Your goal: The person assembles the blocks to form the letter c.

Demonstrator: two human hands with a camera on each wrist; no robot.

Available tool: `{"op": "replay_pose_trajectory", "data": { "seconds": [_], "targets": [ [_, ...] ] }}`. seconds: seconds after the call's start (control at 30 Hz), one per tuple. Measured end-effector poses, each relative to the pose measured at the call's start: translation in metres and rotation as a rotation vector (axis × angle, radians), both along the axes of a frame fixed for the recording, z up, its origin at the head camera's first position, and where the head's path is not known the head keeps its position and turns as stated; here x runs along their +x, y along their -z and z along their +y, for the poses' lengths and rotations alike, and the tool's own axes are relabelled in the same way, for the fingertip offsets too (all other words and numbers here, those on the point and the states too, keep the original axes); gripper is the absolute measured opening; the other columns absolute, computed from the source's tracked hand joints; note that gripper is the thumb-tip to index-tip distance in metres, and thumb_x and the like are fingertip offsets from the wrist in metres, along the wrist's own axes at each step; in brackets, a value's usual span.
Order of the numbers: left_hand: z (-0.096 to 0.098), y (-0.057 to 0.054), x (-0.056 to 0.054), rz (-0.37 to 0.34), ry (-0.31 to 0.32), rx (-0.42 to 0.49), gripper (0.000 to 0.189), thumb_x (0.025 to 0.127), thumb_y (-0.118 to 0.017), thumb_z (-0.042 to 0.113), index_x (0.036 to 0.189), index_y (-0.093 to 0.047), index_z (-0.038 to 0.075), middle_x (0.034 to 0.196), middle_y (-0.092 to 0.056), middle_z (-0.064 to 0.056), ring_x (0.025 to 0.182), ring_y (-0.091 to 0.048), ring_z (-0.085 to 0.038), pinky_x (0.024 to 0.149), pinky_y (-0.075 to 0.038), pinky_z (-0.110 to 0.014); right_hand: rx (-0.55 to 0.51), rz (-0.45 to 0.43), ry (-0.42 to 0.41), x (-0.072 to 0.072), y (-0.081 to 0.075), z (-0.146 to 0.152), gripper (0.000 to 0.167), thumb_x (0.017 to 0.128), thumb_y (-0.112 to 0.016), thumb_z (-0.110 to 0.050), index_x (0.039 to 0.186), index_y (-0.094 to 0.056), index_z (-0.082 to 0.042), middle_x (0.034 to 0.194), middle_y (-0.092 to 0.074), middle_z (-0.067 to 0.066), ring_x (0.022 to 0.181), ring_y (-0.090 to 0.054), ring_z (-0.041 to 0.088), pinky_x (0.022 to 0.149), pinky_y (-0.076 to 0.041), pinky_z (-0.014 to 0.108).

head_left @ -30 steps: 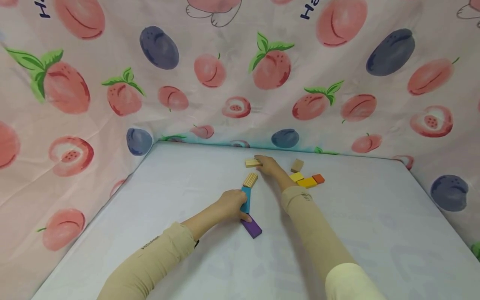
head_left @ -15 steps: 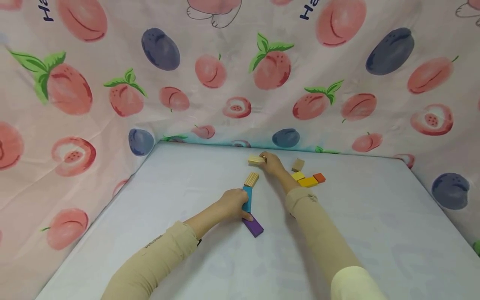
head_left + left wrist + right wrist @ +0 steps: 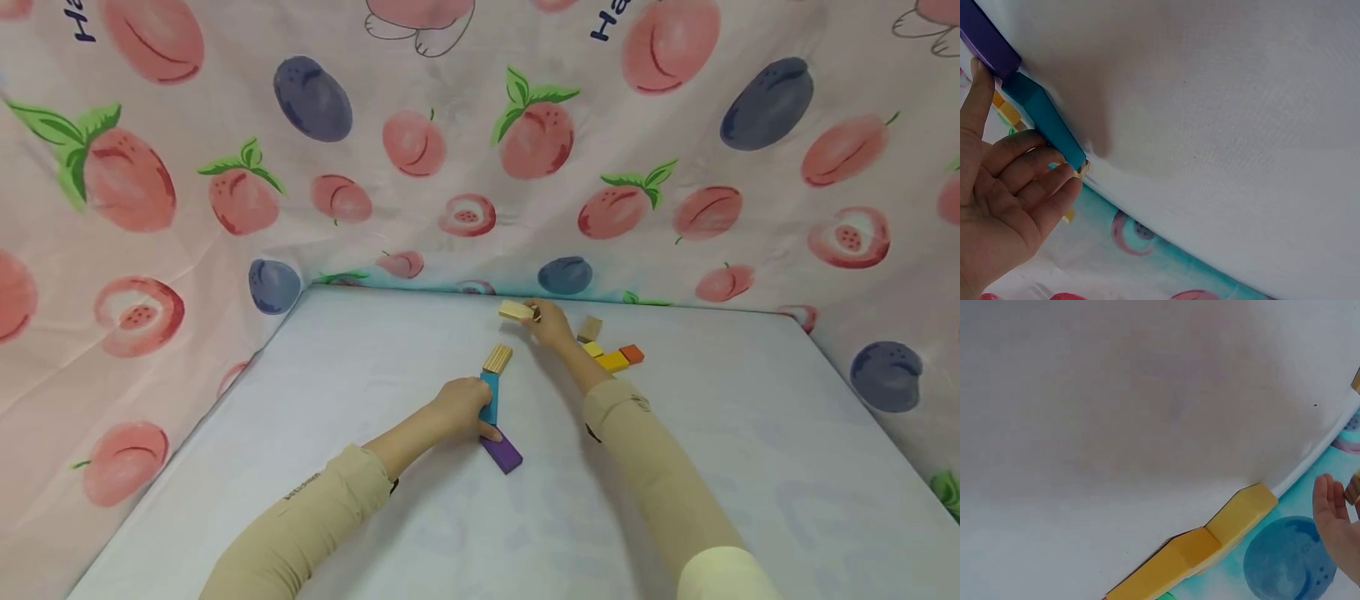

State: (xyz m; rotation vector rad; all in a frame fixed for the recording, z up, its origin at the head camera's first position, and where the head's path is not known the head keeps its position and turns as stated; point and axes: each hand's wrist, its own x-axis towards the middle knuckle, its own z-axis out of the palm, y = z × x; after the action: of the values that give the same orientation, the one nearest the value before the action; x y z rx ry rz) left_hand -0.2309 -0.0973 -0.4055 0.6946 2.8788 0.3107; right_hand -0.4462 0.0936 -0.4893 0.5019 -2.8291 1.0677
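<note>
My left hand rests against a row of blocks from its left side. Its fingers touch the blue block, and the thumb lies at the near end, on the purple block. In the left wrist view the fingers are loosely bent along the blue block, with the thumb by the purple block. A striped pale wooden block continues the row at its far end. Beyond it, my right hand pinches another pale wooden block, raised and slightly tilted, its right end hidden by the fingers.
Right of the row lie a light yellow block, a deeper yellow block and an orange block. A tan block sits behind them. A fruit-print cloth rises along the back and left sides of the white table.
My right hand has lifted the pale wooden block and moved it slightly away and to the right. The left hand and the row of blocks stay in place.
</note>
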Motion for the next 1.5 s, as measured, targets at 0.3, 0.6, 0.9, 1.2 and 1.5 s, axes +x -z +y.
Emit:
{"op": "replay_pose_trajectory", "data": {
  "seconds": [0.3, 0.6, 0.9, 1.2, 1.5],
  "targets": [
    [-0.001, 0.002, 0.001, 0.001, 0.0, 0.019, 0.045, 0.07, -0.08, 0.043, 0.061, -0.05, 0.01, 0.063, -0.043, 0.003, 0.06, -0.038, -0.009, 0.054, -0.03, -0.018, -0.168, 0.019, 0.066, 0.083, -0.075, -0.011, 0.035, 0.09, -0.062, -0.007, 0.122, -0.056, 0.005, 0.105, -0.055, 0.024, 0.092, -0.058, 0.035, 0.079, -0.05, 0.039],
    [0.0, 0.003, -0.001, 0.007, 0.01, 0.033, 0.047, 0.069, -0.08, 0.043, 0.059, -0.047, 0.011, 0.062, -0.041, 0.004, 0.06, -0.036, -0.008, 0.053, -0.029, -0.018, -0.302, 0.041, 0.074, 0.091, -0.078, -0.007, 0.031, 0.086, -0.064, 0.002, 0.117, -0.059, 0.002, 0.106, -0.055, 0.022, 0.091, -0.058, 0.035, 0.082, -0.05, 0.041],
    [0.0, 0.007, -0.002, 0.001, 0.007, 0.026, 0.046, 0.069, -0.079, 0.045, 0.061, -0.05, 0.011, 0.063, -0.044, 0.004, 0.06, -0.038, -0.008, 0.053, -0.03, -0.018, -0.321, -0.059, 0.078, 0.095, -0.077, 0.004, 0.032, 0.085, -0.066, 0.001, 0.115, -0.057, 0.003, 0.102, -0.057, 0.022, 0.089, -0.056, 0.031, 0.082, -0.05, 0.039],
    [-0.001, 0.006, -0.001, 0.012, 0.008, 0.024, 0.046, 0.069, -0.08, 0.045, 0.061, -0.051, 0.01, 0.063, -0.044, 0.003, 0.06, -0.038, -0.009, 0.054, -0.03, -0.018, -0.309, -0.088, 0.06, 0.093, -0.07, 0.008, 0.036, 0.088, -0.061, 0.001, 0.124, -0.057, 0.004, 0.116, -0.058, 0.027, 0.101, -0.06, 0.039, 0.082, -0.053, 0.039],
    [0.0, 0.005, -0.001, 0.018, 0.008, 0.021, 0.045, 0.069, -0.079, 0.046, 0.061, -0.053, 0.01, 0.063, -0.045, 0.003, 0.06, -0.039, -0.009, 0.053, -0.03, -0.018, -0.35, -0.217, 0.068, 0.088, -0.064, 0.003, 0.038, 0.093, -0.053, 0.002, 0.131, -0.05, 0.003, 0.124, -0.051, 0.029, 0.111, -0.054, 0.039, 0.088, -0.052, 0.04]
  ]
}}
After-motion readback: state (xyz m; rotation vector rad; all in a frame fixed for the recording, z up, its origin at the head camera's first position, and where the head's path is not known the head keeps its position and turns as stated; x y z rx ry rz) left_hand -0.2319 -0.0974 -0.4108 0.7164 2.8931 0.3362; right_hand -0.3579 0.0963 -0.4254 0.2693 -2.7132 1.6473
